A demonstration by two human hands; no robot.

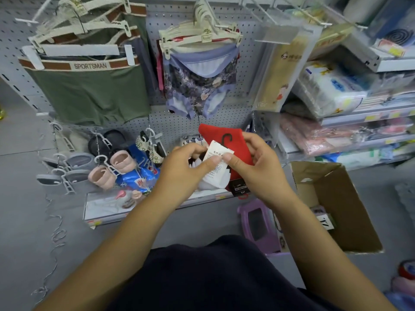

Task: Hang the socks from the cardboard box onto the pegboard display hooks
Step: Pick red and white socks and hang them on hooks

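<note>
Left hand and right hand: both pinching white paper tag on red sock pair, held before pegboard. Black hanger hook on top. Cardboard box: open, at right.

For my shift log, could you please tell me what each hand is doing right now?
Left hand: pinches the white printed paper tag.
Right hand: grips the red fabric sock.

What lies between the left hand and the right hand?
Head view: the white paper label on the red socks, pinched by the left hand and the right hand.
</note>
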